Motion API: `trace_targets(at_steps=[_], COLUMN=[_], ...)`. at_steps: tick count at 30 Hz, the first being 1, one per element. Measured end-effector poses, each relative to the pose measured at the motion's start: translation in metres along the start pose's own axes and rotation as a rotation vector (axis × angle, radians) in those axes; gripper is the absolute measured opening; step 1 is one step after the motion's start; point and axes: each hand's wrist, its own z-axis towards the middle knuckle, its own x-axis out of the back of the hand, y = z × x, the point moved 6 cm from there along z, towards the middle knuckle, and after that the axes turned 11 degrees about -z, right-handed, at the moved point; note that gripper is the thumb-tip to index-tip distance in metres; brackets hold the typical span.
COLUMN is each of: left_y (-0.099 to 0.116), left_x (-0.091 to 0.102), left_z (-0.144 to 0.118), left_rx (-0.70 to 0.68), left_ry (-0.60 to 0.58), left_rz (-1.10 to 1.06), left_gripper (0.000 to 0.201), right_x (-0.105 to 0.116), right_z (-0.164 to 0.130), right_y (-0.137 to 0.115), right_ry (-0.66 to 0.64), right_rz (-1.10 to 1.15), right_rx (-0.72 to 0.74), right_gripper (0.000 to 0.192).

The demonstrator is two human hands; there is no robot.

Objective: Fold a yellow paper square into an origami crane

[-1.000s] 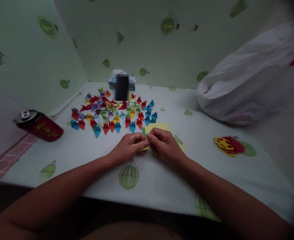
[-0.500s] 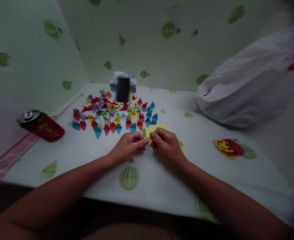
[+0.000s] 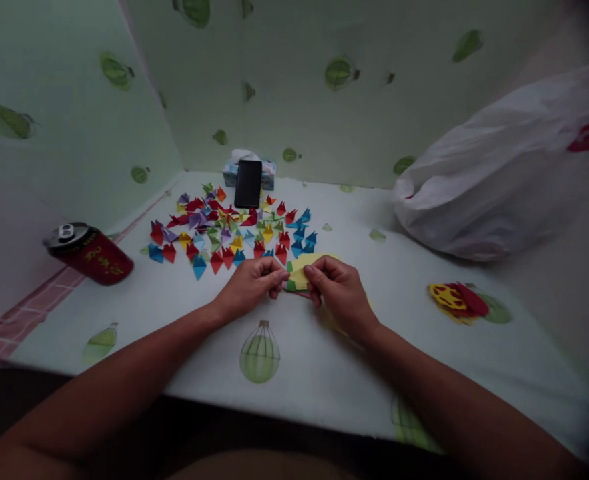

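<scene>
A small piece of yellow paper is between my hands, partly hidden by the fingers. My left hand is closed, its thumb and fingertips pinching the paper's left end. From the other side my right hand grips it between thumb and bent index finger. Beneath and behind the hands lie coloured paper sheets, with yellow, green and reddish edges showing. Just beyond is a spread of folded paper cranes in red, blue, purple, green and yellow.
A dark phone leans on a tissue box at the back. At the left a red drink can lies tilted. A white plastic bag stands at the right, with red and yellow cut-outs in front of it.
My hands have drawn slightly apart, the left one shifting left, so more of the yellow paper and the sheets' edges show between them. The whole view has shifted a little.
</scene>
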Motion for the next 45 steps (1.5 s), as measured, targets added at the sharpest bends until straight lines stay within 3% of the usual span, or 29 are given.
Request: trace_targets(at_steps=[4,8,11,17,26,30,33,36,40,45], left_y=[-0.004,-0.01,-0.01,-0.007,-0.004,-0.006,-0.011,-0.013,-0.012,-0.012], left_x=[0.006,-0.007,-0.012,-0.002,0.004,0.007,0.0,-0.008,-0.007,-0.007], left_z=[0.002,-0.001,-0.003,-0.005,-0.006,-0.006,-0.004,-0.003,-0.003,-0.002], left_rx=[-0.012,0.034,0.014,-0.027,-0.058,-0.068,-0.007,0.027,0.049,0.12], left_ry=[0.09,0.013,0.013,0.126,0.134,0.204,0.133,0.036,0.016,-0.001], left_rz=[-0.059,-0.149,-0.175,-0.16,-0.138,-0.171,-0.197,-0.224,-0.207,-0.137], left_gripper=[0.028,0.025,0.023,0.027,0.029,0.03,0.027,0.029,0.027,0.028], right_x=[0.003,-0.001,-0.009,-0.021,-0.026,-0.025,-0.022,-0.024,-0.028,-0.02], right_z=[0.003,-0.001,-0.006,-0.01,-0.011,-0.011,-0.01,-0.011,-0.011,-0.006], right_y=[0.008,0.007,0.004,0.005,0.007,0.009,0.01,0.01,0.009,0.011], right_ry=[0.059,0.077,0.004,-0.161,-0.269,-0.227,-0.161,-0.183,-0.259,-0.185], right_rz=[0.127,0.154,0.16,0.167,0.223,0.25,0.265,0.275,0.258,0.179], right_rx=[-0.062,-0.063,-0.071,-0.111,-0.152,-0.174,-0.177,-0.154,-0.133,-0.105], right_gripper=[0.031,0.03,0.028,0.031,0.032,0.03,0.028,0.026,0.03,0.027])
